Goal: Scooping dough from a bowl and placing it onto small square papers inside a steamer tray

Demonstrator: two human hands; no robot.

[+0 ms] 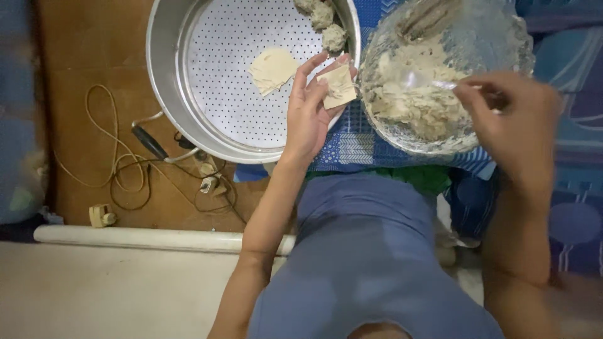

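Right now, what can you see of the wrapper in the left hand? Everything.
The wrapper is a thin, pale, roughly square dough sheet, apparently empty, tilted, lying on the fingers of the left hand. It hangs over the edge of the perforated metal steamer tray, beside the glass bowl of filling. The right hand holds a spoon in that bowl.

left hand [308, 110] is up with the palm open toward the camera, fingers loosely curled and the fingertips [342, 61] pinching lightly, forearm running straight back toward the body. right hand [512, 119] is a bit blurred, knuckles up, thumb and forefinger pinched together, wrist bent, that forearm coming in from the lower right.
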